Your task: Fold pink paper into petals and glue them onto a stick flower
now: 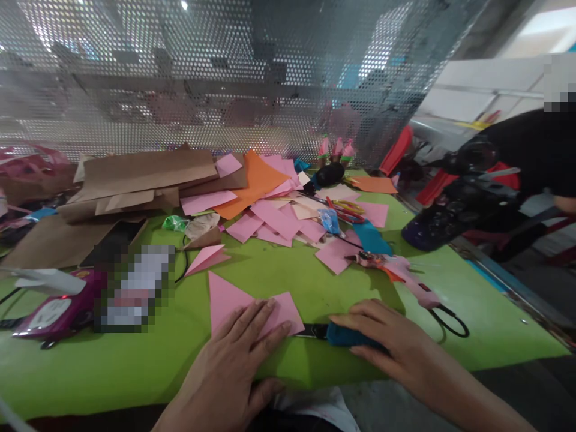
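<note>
Cutting looks unfinished near the front edge of the surface (90,384): left hand (238,342) flat on pink paper (226,294), right hand (380,330) gripping a blue-handled cutter (342,335).

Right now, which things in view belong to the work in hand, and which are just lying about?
In use:
- pink sheet, under the left hand
- blue cutter, in the right hand

Apparently just lying about:
- glue gun
- brown paper
- orange sheet
</note>
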`<state>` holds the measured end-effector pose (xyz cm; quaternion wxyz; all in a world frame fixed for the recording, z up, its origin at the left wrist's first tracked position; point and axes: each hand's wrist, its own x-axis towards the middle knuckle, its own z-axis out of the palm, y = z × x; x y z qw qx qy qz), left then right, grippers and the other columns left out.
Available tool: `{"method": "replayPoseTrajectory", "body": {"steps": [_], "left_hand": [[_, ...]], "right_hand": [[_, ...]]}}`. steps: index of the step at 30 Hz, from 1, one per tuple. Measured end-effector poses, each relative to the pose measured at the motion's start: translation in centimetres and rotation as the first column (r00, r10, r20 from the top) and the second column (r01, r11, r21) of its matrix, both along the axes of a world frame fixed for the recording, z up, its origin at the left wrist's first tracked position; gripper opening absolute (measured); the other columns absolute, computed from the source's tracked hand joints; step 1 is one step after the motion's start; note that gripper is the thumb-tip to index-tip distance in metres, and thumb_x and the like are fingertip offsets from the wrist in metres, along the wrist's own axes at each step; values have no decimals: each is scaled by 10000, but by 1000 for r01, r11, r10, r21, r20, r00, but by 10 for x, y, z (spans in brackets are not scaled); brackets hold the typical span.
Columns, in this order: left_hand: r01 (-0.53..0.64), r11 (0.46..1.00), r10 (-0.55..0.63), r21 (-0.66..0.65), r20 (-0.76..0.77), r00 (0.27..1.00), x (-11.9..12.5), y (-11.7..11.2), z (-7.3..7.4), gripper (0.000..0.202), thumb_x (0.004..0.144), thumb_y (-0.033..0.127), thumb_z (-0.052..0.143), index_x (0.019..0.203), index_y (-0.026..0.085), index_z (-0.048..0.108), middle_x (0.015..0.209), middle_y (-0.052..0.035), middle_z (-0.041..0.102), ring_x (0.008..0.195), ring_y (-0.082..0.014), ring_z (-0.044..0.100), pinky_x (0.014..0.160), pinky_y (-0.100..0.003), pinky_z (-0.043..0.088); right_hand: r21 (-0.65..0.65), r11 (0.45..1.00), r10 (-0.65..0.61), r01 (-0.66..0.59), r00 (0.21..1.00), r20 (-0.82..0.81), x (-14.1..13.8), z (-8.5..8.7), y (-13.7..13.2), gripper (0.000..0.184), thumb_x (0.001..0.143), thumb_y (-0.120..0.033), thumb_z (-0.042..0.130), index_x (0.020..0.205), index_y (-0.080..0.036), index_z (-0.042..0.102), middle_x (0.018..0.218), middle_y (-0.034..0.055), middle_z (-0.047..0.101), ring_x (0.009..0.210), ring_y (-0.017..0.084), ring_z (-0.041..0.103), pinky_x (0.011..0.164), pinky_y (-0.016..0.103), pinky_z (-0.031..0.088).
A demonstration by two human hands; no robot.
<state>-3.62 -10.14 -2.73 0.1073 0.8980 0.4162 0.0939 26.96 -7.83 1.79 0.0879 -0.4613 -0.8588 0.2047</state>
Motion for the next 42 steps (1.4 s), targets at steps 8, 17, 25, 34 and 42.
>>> {"method": "replayPoseTrajectory", "body": {"steps": [8, 17, 25, 34, 42], "left_hand": [[3, 1000, -3, 19, -3, 1000, -2, 0, -1, 707, 935, 517, 508, 1530, 376, 154, 1634, -2, 112, 1478, -255, 188, 1173, -477, 295], [-24, 1000, 22, 20, 58, 998, 0, 1, 4, 640, 971, 445, 469, 1531, 354, 175, 1620, -10, 184, 1470, -256, 215, 1156, -482, 324], [-61, 997, 61, 38, 7, 998, -36, 7, 13, 503, 1020, 329, 378, 1492, 439, 240, 1594, 44, 274, 1449, -218, 284, 1170, -492, 280], [-84, 994, 85, 76, -22, 996, -28, 4, 5, 534, 993, 481, 393, 1496, 441, 219, 1603, 18, 259, 1448, -267, 281, 1142, -542, 302], [-112, 993, 112, 24, -20, 993, -26, 2, 8, 587, 954, 556, 432, 1496, 438, 239, 1614, 6, 232, 1459, -276, 252, 1157, -546, 269]], "right_hand": [[82, 996, -16, 15, 1000, 15, -19, -5, -11, 382, 892, -181, 607, 1255, -302, 611, 1088, 70, 648, 993, 248, 615, 807, 386, 535], [116, 993, -19, 19, 1000, -1, -37, -6, -18, 426, 867, -109, 561, 1261, -266, 605, 1063, 87, 654, 951, 257, 618, 790, 412, 544], [139, 990, -12, 14, 1000, -16, -38, -10, -12, 412, 854, -123, 582, 1229, -286, 636, 1075, 74, 670, 962, 251, 630, 797, 389, 554], [148, 989, 1, 2, 1000, -25, -40, -12, -16, 416, 871, -159, 599, 1258, -310, 616, 1100, 62, 666, 990, 239, 631, 820, 377, 557], [128, 991, 26, -21, 999, -43, -51, -12, -20, 454, 873, -117, 570, 1286, -304, 589, 1110, 75, 657, 992, 237, 629, 814, 370, 554]]}}
